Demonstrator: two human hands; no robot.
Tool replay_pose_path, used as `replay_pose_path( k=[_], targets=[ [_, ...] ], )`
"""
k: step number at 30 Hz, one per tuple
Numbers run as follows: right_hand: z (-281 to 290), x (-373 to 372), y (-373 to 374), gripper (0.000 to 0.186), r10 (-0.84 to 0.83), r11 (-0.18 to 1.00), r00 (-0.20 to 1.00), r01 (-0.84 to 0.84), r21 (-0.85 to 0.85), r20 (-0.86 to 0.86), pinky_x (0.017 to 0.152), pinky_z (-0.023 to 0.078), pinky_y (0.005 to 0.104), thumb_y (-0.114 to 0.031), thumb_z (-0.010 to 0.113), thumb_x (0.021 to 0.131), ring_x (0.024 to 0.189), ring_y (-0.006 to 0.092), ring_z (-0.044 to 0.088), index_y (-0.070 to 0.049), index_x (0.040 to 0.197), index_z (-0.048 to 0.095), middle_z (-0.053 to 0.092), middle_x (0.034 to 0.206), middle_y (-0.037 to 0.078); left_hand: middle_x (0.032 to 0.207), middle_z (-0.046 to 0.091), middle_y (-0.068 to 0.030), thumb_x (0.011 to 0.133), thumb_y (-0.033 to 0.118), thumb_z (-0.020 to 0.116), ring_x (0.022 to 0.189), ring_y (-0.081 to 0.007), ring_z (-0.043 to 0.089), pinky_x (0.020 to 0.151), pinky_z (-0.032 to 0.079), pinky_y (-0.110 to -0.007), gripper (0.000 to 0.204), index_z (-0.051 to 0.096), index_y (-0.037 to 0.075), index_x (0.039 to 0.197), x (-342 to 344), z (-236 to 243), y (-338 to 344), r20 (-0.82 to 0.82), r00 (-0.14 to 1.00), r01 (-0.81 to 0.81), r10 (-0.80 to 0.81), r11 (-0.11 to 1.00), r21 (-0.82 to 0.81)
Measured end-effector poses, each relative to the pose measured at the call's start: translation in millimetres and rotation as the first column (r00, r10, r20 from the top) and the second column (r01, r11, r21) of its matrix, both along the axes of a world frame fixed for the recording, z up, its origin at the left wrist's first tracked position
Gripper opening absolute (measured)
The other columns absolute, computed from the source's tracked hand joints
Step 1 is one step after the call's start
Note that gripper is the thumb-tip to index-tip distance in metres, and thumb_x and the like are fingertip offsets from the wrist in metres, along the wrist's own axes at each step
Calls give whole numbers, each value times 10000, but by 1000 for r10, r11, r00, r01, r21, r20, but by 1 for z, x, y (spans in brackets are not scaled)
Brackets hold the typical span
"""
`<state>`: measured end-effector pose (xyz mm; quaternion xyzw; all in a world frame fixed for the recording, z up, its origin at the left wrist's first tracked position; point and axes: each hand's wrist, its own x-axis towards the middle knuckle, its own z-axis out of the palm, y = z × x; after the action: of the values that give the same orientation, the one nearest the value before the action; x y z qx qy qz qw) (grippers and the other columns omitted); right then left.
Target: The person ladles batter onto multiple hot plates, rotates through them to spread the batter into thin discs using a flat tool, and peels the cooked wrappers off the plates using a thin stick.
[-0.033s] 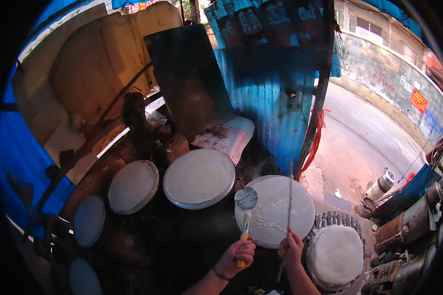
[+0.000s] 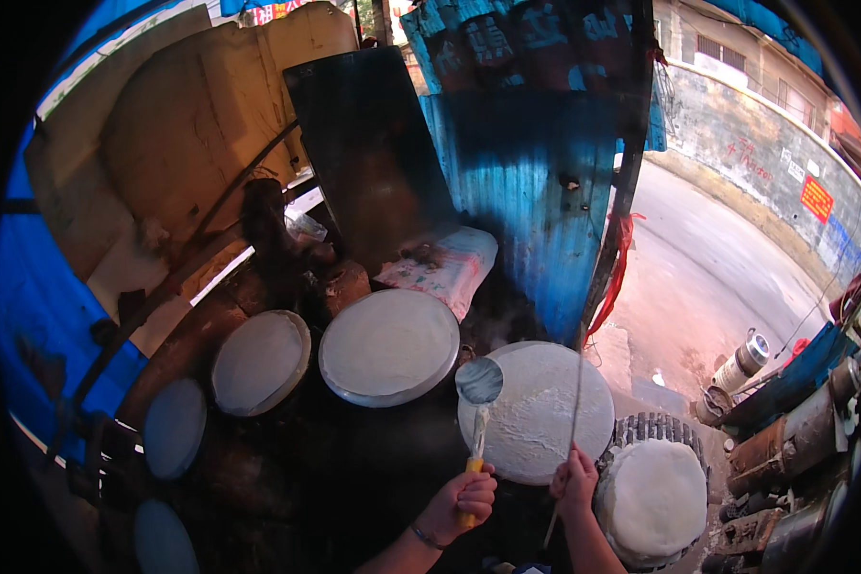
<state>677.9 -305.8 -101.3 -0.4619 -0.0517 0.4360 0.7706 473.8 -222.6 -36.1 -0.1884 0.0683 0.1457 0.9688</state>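
Note:
My left hand [image 2: 460,505] is closed around the yellow handle of a round-headed ladle [image 2: 479,383], its metal head streaked with white. That head overlaps the left edge of a round griddle [image 2: 536,411] coated with a white, rough-surfaced layer. My right hand [image 2: 574,481] pinches a long thin stick [image 2: 578,402], which points away from me across the griddle's right side. I cannot tell whether either tool touches the coating. Just right of my right hand, a stack of round white sheets [image 2: 652,499] lies on a dark slatted round rack [image 2: 656,425].
A second white-coated griddle [image 2: 389,346] and a third [image 2: 260,364] curve off to the left, with dimmer round discs [image 2: 175,429] beyond. Behind them stand a dark panel [image 2: 364,143] and blue corrugated sheeting [image 2: 526,210]. Cylindrical metal containers [image 2: 784,440] crowd the right.
My right hand and the stick have shifted slightly to the right, the stick's far end most. The left hand and ladle stay almost where they were.

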Motion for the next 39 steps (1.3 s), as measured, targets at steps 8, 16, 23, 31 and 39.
replay_pose_path(
  k=[8, 16, 23, 31, 39],
  targets=[
    [-89, -30, -10, 282, 452, 884, 651, -237, -403, 610, 537, 463, 280, -193, 657, 792, 597, 121, 578, -78, 1048, 636, 627, 734, 38, 590, 338, 21, 904, 40, 439, 424, -34, 314, 362, 281, -154, 170, 417, 56, 1071, -3, 10, -2, -284, 959, 80, 9, 951, 300],
    [-48, 112, -6, 238, 454, 862, 11, 246, -442, 891, 593, 467, 424, -142, 564, 774, 701, 324, 612, -156, 1003, 629, 633, 773, 132, 612, 347, 8, 927, 60, 417, 424, -22, 309, 369, 286, -144, 261, 387, 52, 1186, -42, 21, -15, -505, 856, 142, 112, 888, 437],
    [-118, 71, -73, 219, 252, 940, 334, 140, -312, 908, 561, 421, 201, -96, 591, 848, 591, 50, 476, 16, 1036, 605, 588, 688, 11, 646, 367, 8, 918, 55, 411, 448, -31, 328, 373, 310, -141, 273, 435, 21, 1188, -77, -8, -64, -430, 869, -173, 245, 964, 201],
    [-53, 30, -80, 335, 517, 853, -96, -31, -521, 851, 508, 481, 366, -83, 672, 718, 626, 282, 613, -95, 1050, 631, 607, 696, 128, 618, 319, 6, 949, 71, 356, 447, -40, 311, 359, 310, -154, 271, 457, -4, 1189, -110, -16, -57, -377, 836, -387, 398, 916, 108],
    [-41, 131, -46, 220, 266, 745, 454, 463, -480, 851, 618, 476, 296, -125, 623, 790, 693, 209, 609, -7, 975, 638, 648, 843, 128, 605, 313, 7, 942, 82, 394, 451, -45, 313, 371, 301, -157, 270, 455, -17, 1186, -165, -9, -52, -340, 831, -435, 440, 895, 96]
  ],
)
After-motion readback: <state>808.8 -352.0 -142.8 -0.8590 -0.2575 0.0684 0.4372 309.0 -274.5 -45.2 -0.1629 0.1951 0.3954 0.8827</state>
